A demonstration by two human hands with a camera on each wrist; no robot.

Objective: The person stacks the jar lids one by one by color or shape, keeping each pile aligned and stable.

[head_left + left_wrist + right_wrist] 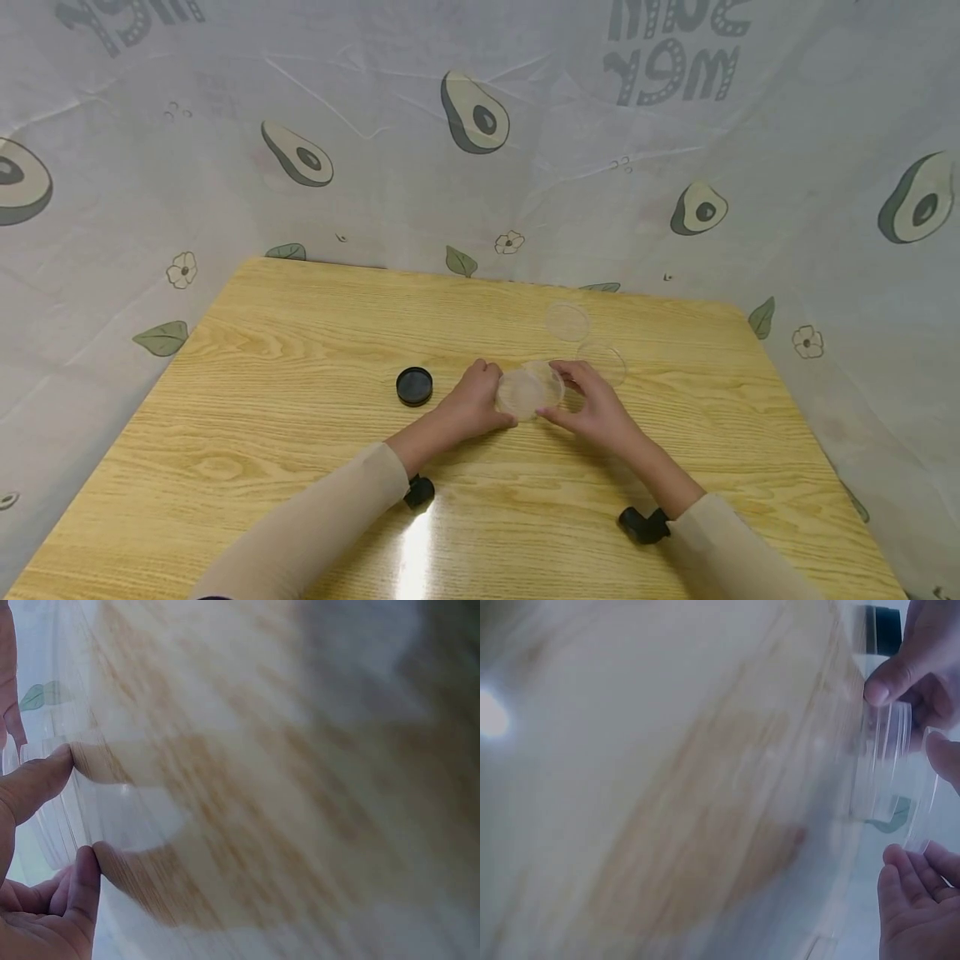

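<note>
My left hand (474, 404) grips a clear, shallow round dish (517, 395) by its side, thumb and fingers spread around the wall. In the right wrist view this dish (877, 765) stands on the table with a ridged wall. My right hand (592, 410) pinches a clear round lid (556, 383) by opposite edges. This lid (928, 799) is tilted beside the dish and overlaps it in the head view. Behind the right hand lie two more clear round pieces, one near (617, 363) and one farther back (567, 322).
A shallow black round container (414, 387) stands left of the left hand on the wooden table (315, 358). A patterned cloth (390, 192) rises behind the table and along its sides. Black camera mounts (643, 527) hang under both wrists.
</note>
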